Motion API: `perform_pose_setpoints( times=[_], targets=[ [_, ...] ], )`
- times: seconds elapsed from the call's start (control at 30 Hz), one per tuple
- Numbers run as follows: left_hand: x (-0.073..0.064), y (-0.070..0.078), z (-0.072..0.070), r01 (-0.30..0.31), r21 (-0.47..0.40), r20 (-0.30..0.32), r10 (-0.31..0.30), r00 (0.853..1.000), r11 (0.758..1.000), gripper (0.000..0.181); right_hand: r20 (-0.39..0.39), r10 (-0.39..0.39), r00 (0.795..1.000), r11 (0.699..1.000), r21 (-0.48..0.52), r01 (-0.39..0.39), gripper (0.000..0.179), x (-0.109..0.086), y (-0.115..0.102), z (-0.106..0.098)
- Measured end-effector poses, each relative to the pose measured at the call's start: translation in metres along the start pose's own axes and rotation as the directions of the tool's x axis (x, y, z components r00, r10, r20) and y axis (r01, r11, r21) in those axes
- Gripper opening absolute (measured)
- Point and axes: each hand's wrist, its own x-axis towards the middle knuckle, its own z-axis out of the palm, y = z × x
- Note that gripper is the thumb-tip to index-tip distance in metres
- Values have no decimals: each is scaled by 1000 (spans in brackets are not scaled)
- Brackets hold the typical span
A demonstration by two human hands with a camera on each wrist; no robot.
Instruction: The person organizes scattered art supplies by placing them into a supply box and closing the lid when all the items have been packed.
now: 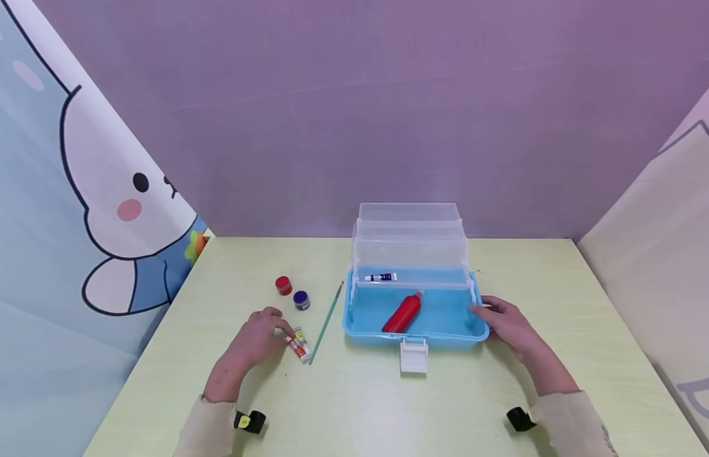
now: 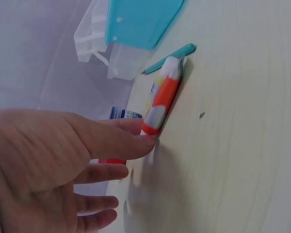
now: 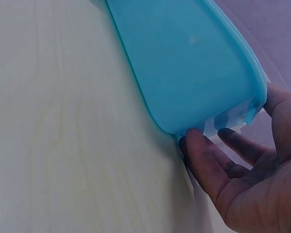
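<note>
My left hand (image 1: pixel 263 333) pinches a small orange-and-white paint tube (image 2: pixel 165 99) by one end, between thumb and index finger; the other fingers stay apart. Beside that tube lies a yellow-labelled one (image 1: pixel 300 335), partly hidden in the left wrist view. At its right lies a slim teal paintbrush (image 1: pixel 327 322). My right hand (image 1: pixel 507 325) grips the right end of an opened blue plastic box (image 1: pixel 445 343), thumb at the rim and fingers against the outside wall. Inside the box are a red bottle (image 1: pixel 403 313), lying slanted, and a dark blue and white tube (image 1: pixel 381 277) farther back.
A red-lidded jar (image 1: pixel 283 285) and a dark blue jar (image 1: pixel 301 299) stand beyond my left hand. Clear tiered trays (image 1: pixel 411 244) rise at the back of the box. Its white latch (image 1: pixel 414 357) hangs down in front. A purple backdrop (image 1: pixel 388 114) borders the table's far edge.
</note>
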Motion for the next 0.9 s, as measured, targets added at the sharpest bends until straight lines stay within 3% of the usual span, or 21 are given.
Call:
perform_pose_setpoints(
  times=[0.23,0.6,0.9],
  targets=[
    [-1,-5,2,7,-11,19,-6,1000,1000,13,1,-3,1000,1000,0,3,70,1,2,-1],
    [-4,-7,7,-33,-48,11,34,999,998,12,-7,2,1000,1000,3,-2,70,0,2,1],
    [-4,-10,2,-125,-32,-29,124,992,992,11,-4,-12,1000,1000,7,12,70,0,2,0]
  ],
)
